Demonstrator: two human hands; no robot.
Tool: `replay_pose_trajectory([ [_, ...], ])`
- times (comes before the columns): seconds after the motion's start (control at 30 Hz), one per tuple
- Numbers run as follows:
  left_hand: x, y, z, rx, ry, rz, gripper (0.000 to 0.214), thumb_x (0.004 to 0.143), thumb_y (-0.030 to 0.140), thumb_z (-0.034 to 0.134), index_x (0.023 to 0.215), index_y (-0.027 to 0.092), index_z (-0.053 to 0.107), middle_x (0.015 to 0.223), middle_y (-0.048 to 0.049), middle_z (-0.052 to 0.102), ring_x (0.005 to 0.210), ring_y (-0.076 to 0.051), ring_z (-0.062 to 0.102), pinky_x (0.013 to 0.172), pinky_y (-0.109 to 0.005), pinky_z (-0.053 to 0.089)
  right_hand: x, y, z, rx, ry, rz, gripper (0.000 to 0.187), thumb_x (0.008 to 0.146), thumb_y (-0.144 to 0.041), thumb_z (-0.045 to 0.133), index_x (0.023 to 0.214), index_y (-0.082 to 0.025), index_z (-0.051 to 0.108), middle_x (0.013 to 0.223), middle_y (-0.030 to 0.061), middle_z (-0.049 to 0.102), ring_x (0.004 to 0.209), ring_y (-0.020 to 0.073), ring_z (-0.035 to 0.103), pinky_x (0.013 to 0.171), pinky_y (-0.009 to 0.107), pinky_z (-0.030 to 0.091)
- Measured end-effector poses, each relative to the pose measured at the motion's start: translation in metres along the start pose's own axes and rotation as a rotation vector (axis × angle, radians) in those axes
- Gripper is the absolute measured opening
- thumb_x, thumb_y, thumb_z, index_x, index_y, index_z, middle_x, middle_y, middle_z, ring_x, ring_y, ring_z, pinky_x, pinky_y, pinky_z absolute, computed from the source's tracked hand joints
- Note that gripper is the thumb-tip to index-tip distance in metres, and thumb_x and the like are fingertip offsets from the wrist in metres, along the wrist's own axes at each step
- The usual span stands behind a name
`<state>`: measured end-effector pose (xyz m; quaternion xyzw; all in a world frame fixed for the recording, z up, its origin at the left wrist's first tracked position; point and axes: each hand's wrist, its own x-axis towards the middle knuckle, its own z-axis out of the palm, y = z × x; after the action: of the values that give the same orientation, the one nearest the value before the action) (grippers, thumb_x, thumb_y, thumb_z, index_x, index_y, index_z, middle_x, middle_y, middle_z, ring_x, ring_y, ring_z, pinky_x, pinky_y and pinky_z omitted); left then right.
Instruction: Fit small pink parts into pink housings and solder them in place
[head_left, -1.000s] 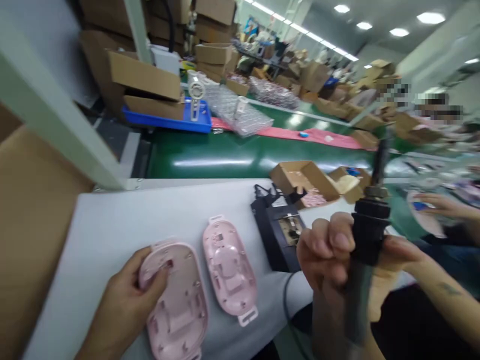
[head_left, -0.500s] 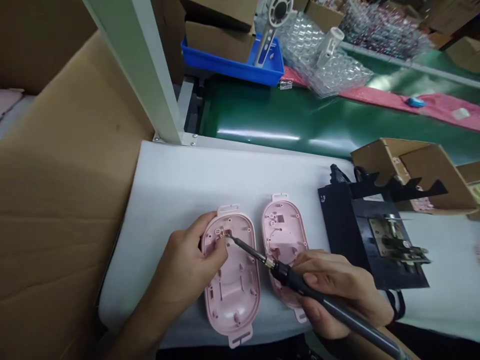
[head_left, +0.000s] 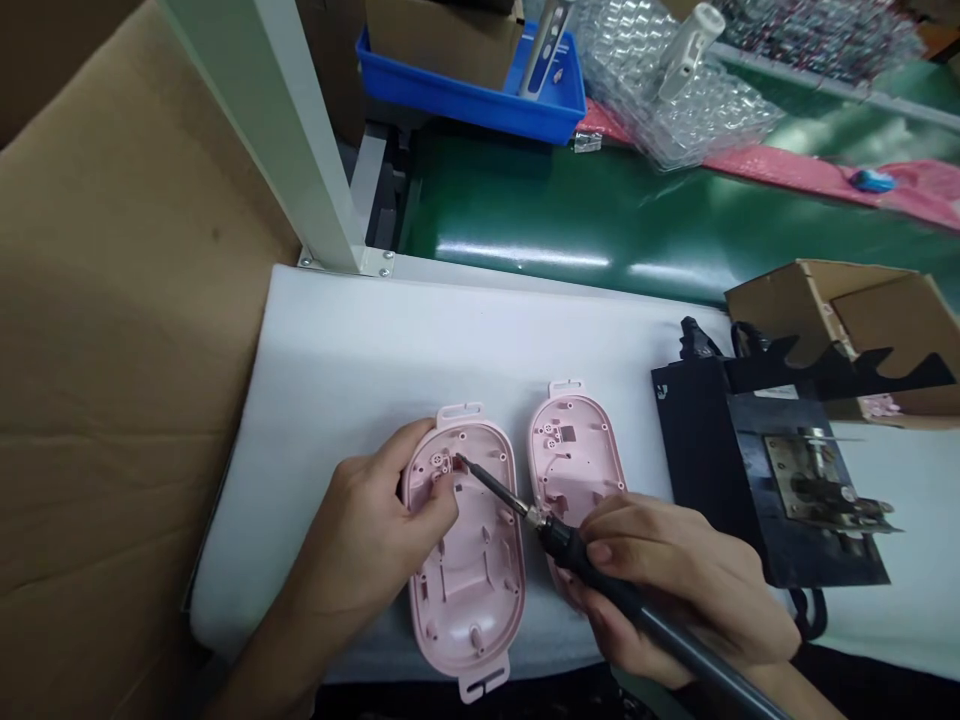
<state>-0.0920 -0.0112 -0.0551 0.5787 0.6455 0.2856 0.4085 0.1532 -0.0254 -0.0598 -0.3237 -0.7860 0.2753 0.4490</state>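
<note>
Two pink oval plastic shells lie inner side up on a white foam pad [head_left: 450, 340]. My left hand [head_left: 375, 540] grips the upper left edge of the left shell [head_left: 469, 585], thumb and fingers pressed by a small fitting near its top. My right hand [head_left: 675, 590] is closed like a pen grip round a dark soldering iron [head_left: 600, 585]. The iron's tip touches that fitting on the left shell. The right shell [head_left: 570, 450] lies partly under my right hand.
A black soldering iron stand [head_left: 757, 470] sits right of the shells, with an open cardboard box [head_left: 817, 300] behind it. Beyond the pad runs a green conveyor [head_left: 562, 230] carrying a blue tray [head_left: 472, 95] and bubble wrap. Cardboard [head_left: 112, 350] fills the left; a pale post [head_left: 270, 130] rises there.
One second ago the iron was held upright off the shell, with my view aimed across the hall. It came down to the left shell's fitting. Since half a second ago little has shifted.
</note>
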Motion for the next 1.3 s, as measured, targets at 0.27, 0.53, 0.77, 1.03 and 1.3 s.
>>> replay_pose_trajectory([
  [0.27,-0.001,0.001,-0.002,0.017,-0.003,0.013,0.039,0.08,0.021,0.06,0.117,0.026,0.072,0.064,0.0088,0.066,0.05,-0.009,0.057,0.047,-0.019,0.045,0.005,-0.005,-0.011,-0.039,-0.138,-0.01,0.038,0.082,-0.012,0.064,0.12,-0.016,0.064,0.078,0.007,0.071,0.065,0.0204,0.069,0.053,0.034,0.06],
  [0.53,0.0,0.0,-0.001,0.023,-0.001,0.015,0.034,0.082,0.022,0.064,0.115,0.025,0.074,0.06,0.0085,0.065,0.046,-0.009,0.055,0.044,-0.019,0.043,0.001,-0.004,-0.015,-0.105,-0.104,0.057,0.042,0.075,-0.009,0.07,0.116,-0.019,0.068,0.075,0.0029,0.073,0.061,0.0194,0.071,0.053,0.032,0.064],
  [0.77,0.0,0.0,-0.001,0.019,-0.005,0.046,0.033,0.082,0.02,0.064,0.113,0.026,0.074,0.062,0.0096,0.065,0.048,-0.008,0.057,0.045,-0.017,0.043,0.002,0.001,-0.013,-0.137,-0.129,0.004,0.031,0.077,-0.011,0.069,0.107,-0.016,0.07,0.077,0.0029,0.074,0.062,0.0169,0.072,0.056,0.028,0.065],
  [1.03,0.0,0.001,-0.001,0.041,-0.004,0.051,0.033,0.083,0.02,0.064,0.113,0.027,0.074,0.061,0.0105,0.065,0.046,-0.006,0.054,0.042,-0.016,0.04,0.007,-0.002,-0.013,-0.14,-0.131,0.021,0.029,0.078,-0.011,0.069,0.106,-0.019,0.07,0.074,0.0018,0.075,0.057,0.0167,0.072,0.051,0.027,0.064],
  [1.3,0.0,-0.002,0.001,0.03,0.008,0.07,0.037,0.082,0.018,0.064,0.116,0.026,0.073,0.064,0.0093,0.067,0.046,-0.007,0.053,0.041,-0.018,0.039,0.004,-0.001,-0.012,-0.144,-0.143,0.016,0.027,0.079,-0.01,0.067,0.105,-0.016,0.069,0.075,0.0028,0.075,0.06,0.0156,0.072,0.054,0.027,0.063],
])
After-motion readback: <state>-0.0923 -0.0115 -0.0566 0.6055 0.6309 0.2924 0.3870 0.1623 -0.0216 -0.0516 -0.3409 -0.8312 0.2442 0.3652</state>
